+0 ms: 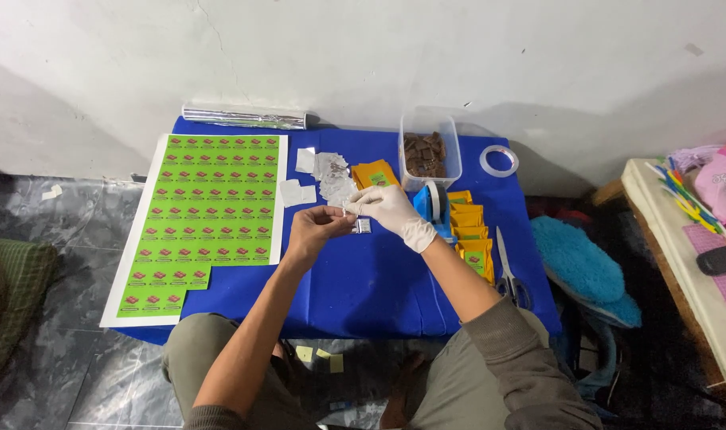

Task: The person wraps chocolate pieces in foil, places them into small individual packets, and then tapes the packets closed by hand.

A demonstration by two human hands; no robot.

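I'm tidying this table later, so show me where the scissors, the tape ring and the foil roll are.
Scissors (508,275): head view, on the blades just above the handles.
Tape ring (485,153): head view, on its left rim.
Foil roll (243,118): head view, on the middle of the roll.

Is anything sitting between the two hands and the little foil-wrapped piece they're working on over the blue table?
Nothing visible does. The left hand and the gloved right hand both already pinch the small foil piece between them, above the blue table. Another foil piece lies just below, not in the way.
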